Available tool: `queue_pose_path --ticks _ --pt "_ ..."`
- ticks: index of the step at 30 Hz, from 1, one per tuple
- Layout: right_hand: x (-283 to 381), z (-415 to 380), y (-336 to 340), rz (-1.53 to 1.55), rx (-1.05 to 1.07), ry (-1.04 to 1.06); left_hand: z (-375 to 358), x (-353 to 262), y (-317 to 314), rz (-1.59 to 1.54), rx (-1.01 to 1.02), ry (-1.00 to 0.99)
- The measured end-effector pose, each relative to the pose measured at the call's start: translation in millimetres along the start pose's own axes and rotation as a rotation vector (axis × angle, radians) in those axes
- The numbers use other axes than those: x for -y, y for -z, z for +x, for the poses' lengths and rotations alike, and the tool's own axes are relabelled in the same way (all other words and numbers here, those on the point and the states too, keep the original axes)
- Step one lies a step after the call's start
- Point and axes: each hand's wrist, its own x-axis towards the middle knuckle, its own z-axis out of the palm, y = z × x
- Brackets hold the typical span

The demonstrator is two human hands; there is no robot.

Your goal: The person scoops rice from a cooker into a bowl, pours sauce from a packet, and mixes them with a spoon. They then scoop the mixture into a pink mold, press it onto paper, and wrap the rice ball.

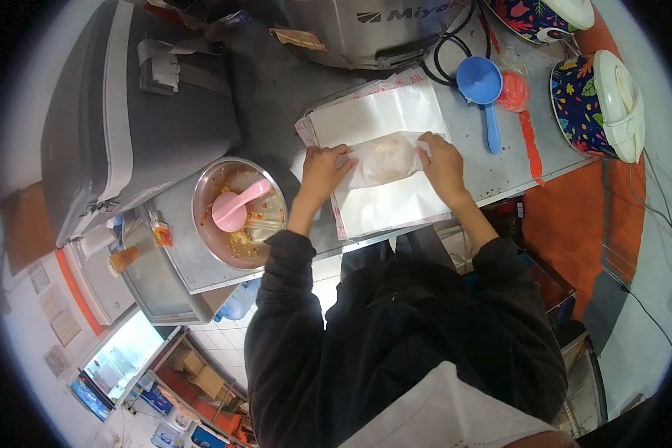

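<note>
A stack of white paper sheets (384,213) with red print along its edges lies on the metal table. On it sits a pale bundle (384,160) in thin, see-through wrapping; its contents are blurred. My left hand (325,173) is closed on the wrapping at the bundle's left end, thumb toward the bundle. At the right end, my right hand (440,166) pinches the wrapping's upper edge. Left of my left hand stands a steel bowl (201,216) with yellowish food remains, and a pink scoop (231,213) rests in it.
A blue ladle (479,81) lies right of the paper, beside a red round item (513,92). Behind stands a large metal cooker (351,33) with black cable. Floral pots (575,104) are at the right; a big grey box (164,112) is at the left.
</note>
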Motion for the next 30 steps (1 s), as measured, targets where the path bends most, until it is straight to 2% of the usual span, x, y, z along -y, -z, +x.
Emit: queue_pose_path --ticks 1,2,3,5,6,8,9,11,12,13,14,15,17,18,20,21,22,24,25,26,27,28,29,30 --pt "4 1 -3 -0.108 -0.148 0.114 4 -10 0 -0.057 0.081 0.123" --pt "5 4 -2 -0.107 -0.146 0.115 6 -14 -8 -0.057 0.082 0.125" --pt "9 8 2 -0.146 -0.200 0.149 6 -20 -15 0.005 -0.261 0.066" --pt "8 10 3 -0.182 -0.254 0.176 2 -19 -18 0.108 -0.507 0.010" --pt "6 13 2 -0.146 -0.176 0.189 2 -19 -18 0.111 -0.509 0.008" --pt "3 16 3 -0.107 -0.101 0.213 0 -18 -14 -0.004 -0.174 0.032" --pt "0 15 5 0.015 -0.025 0.219 -4 -13 -21 -0.001 -0.180 0.038" --pt "-6 10 4 0.136 0.063 0.228 -14 -1 -44 0.133 -0.125 -0.222" --pt "-10 4 3 0.004 0.037 0.415 -20 -2 -42 0.130 -0.120 -0.213" --pt "-15 -1 1 -0.129 0.008 0.600 -26 -2 -39 0.104 -0.118 -0.328" --pt "-26 -2 0 -0.128 0.011 0.601 -29 -1 -34 0.081 -0.122 -0.445" --pt "-40 0 -2 -0.089 0.052 0.695 -31 9 -33 0.055 0.010 -0.433" --pt "-46 2 16 -0.083 0.107 0.879 -37 -5 -4 -0.031 0.038 -0.448" --pt "-51 6 22 -0.084 0.099 0.882 -38 -11 7 -0.120 0.063 -0.462" --pt "-62 17 30 -0.053 0.159 1.124 -31 3 0 -0.060 0.064 -0.507" --pt "-58 23 33 0.003 0.145 1.169 -25 5 1 -0.006 0.072 -0.550" --pt "-54 27 34 0.002 0.133 1.166 -20 5 1 0.002 0.074 -0.558" --pt "-34 37 33 -0.087 0.599 0.570 -7 2 2 -0.086 0.128 -0.230" --pt "-17 43 37 -0.081 0.587 0.561 3 10 -14 -0.095 -0.094 -0.275" --pt "2 50 43 -0.023 0.641 0.375 7 8 -20 -0.085 -0.085 -0.293" --pt "9 53 47 0.041 0.683 0.186 13 4 -23 -0.156 -0.008 -0.124" --pt "3 49 32 0.055 0.649 0.168 21 -2 -21 -0.220 0.070 0.037" --pt "-8 43 0 -0.026 0.395 0.372 21 -12 -19 -0.031 0.044 -0.033" --pt "-16 41 -13 -0.128 0.137 0.561 23 -6 -26 -0.018 0.049 -0.080"
